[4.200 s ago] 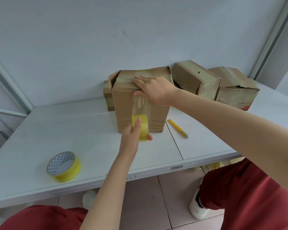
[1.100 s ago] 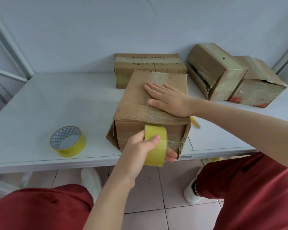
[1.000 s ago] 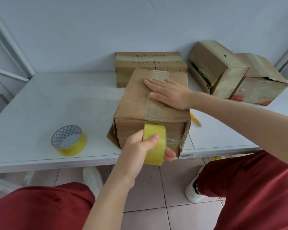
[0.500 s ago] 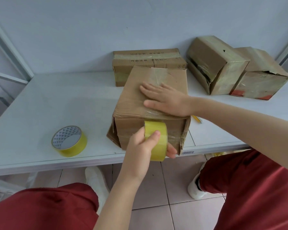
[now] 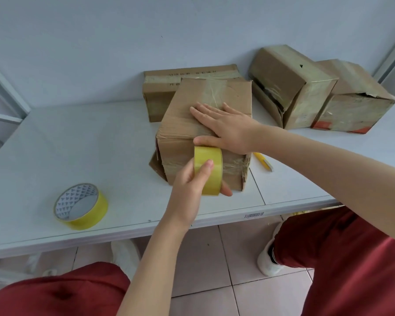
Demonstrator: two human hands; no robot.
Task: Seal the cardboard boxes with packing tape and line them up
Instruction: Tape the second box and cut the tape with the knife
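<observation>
Cannot read the print on the far box, half hidden behind the near box. Sees only the tip of the yellow cutter beside the right forearm.

The flat box at the back carries two lines of dark printed Chinese characters on its top, too blurred and partly hidden to read. A small black triangle mark sits on the tilted box. A barcode sticker is on the tabletop's front edge, its digits illegible.
</observation>
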